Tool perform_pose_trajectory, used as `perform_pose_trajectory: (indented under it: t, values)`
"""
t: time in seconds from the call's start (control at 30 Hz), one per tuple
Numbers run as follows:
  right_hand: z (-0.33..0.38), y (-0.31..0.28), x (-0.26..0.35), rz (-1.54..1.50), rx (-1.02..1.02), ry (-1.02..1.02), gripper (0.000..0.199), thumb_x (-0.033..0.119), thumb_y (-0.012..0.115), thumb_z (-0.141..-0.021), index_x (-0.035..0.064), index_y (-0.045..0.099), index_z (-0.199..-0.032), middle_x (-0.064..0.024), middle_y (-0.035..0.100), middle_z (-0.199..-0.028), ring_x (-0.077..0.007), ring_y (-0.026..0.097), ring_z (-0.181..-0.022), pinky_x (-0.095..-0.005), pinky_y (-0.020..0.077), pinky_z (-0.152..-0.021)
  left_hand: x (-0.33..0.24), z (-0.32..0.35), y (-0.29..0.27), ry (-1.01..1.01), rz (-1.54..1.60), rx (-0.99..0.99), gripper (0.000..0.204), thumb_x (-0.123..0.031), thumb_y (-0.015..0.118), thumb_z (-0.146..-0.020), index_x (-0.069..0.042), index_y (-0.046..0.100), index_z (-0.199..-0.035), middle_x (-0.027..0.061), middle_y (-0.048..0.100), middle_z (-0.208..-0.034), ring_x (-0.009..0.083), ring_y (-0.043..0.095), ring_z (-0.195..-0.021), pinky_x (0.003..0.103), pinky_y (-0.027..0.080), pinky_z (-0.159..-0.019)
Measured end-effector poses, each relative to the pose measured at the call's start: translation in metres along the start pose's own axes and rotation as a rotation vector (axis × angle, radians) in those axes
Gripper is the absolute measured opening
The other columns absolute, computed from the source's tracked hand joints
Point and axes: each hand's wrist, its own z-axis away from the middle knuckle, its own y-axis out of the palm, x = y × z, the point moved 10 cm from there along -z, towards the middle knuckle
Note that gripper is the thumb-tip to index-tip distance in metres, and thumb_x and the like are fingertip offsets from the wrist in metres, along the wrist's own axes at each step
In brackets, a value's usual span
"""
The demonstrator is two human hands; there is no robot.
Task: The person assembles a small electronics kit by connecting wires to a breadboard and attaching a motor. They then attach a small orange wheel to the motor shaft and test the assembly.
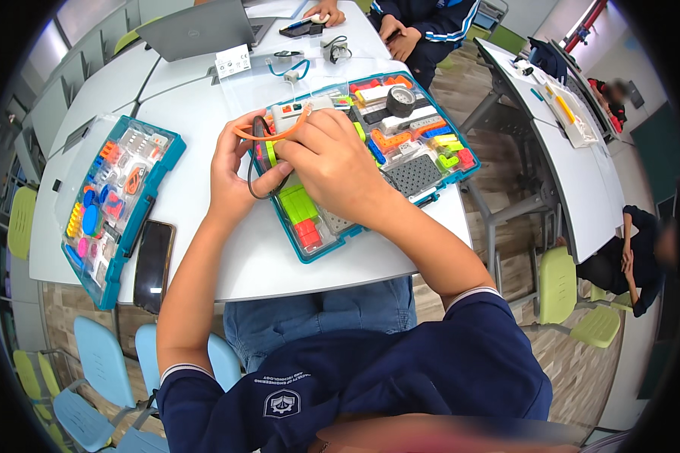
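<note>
Both my hands are closed around a small building-brick model [289, 115], whitish on top with green and magenta parts. My left hand [233, 162] grips its left side. My right hand [336, 162] lies over its right side, fingers bent and hiding much of it. An orange cable [276, 137] loops over the model between the hands, and a black cable [251, 177] curls beside my left fingers. Underneath is a teal-rimmed parts tray [307, 258] of colourful bricks, with a grey wheel [400, 100] and a dark grey perforated plate [413, 175] in it.
To the left stands another teal parts box [166, 155], with a black phone [154, 260] near it. A laptop [200, 32], a blue cable [289, 70] and a white paper [233, 63] lie farther back. Other people's hands [402, 39] are across the table; chairs surround it.
</note>
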Motion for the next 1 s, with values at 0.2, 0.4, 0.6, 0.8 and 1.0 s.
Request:
perform_pose_trajectory:
  t: [0.2, 0.4, 0.6, 0.8, 1.0]
  values:
    - [0.000, -0.005, -0.003, 0.007, 0.001, -0.009, 0.017, 0.008, 0.068, -0.076, 0.0053, 0.067, -0.093, -0.0079, 0.065, -0.098, -0.0272, 0.061, -0.100, -0.0431, 0.0445, -0.095, -0.007, -0.011, 0.003, 0.085, -0.049, 0.100, 0.067, -0.015, 0.090, -0.071, -0.008, 0.059, -0.131, 0.0072, 0.058, -0.122, 0.0191, 0.060, -0.113, 0.038, 0.052, -0.101]
    - [-0.001, -0.005, -0.007, -0.049, 0.053, 0.016, 0.022, 0.003, 0.071, -0.072, 0.0047, 0.072, -0.094, -0.0074, 0.066, -0.098, -0.0273, 0.062, -0.098, -0.0425, 0.0468, -0.093, -0.022, -0.010, 0.001, 0.224, -0.141, 0.075, 0.046, -0.016, 0.089, -0.071, -0.011, 0.065, -0.110, 0.0058, 0.061, -0.119, 0.0200, 0.062, -0.110, 0.034, 0.056, -0.088]
    - [-0.003, -0.006, -0.007, -0.044, 0.043, 0.020, 0.023, 0.001, 0.073, -0.072, 0.0062, 0.072, -0.095, -0.0055, 0.065, -0.095, -0.0254, 0.062, -0.093, -0.0415, 0.0468, -0.088, -0.025, -0.006, 0.005, 0.221, -0.171, 0.156, 0.051, -0.009, 0.087, -0.070, -0.010, 0.061, -0.114, 0.0104, 0.061, -0.127, 0.0222, 0.060, -0.116, 0.037, 0.048, -0.100]
    - [-0.005, -0.009, -0.004, -0.066, 0.042, -0.010, 0.025, -0.002, 0.075, -0.072, 0.0051, 0.073, -0.096, -0.0056, 0.061, -0.089, -0.0250, 0.061, -0.085, -0.0404, 0.0456, -0.083, -0.028, -0.008, 0.002, 0.264, -0.181, 0.150, 0.047, -0.015, 0.090, -0.069, -0.011, 0.066, -0.109, 0.0078, 0.063, -0.120, 0.0220, 0.062, -0.112, 0.035, 0.052, -0.091]
    - [-0.007, -0.010, -0.002, -0.069, 0.075, -0.005, 0.029, -0.004, 0.073, -0.071, 0.0052, 0.072, -0.099, -0.0052, 0.060, -0.089, -0.0254, 0.061, -0.086, -0.0414, 0.0453, -0.084, -0.029, -0.008, 0.001, 0.259, -0.148, 0.114, 0.046, -0.017, 0.090, -0.067, -0.011, 0.068, -0.107, 0.0065, 0.063, -0.116, 0.0204, 0.064, -0.106, 0.032, 0.055, -0.084]
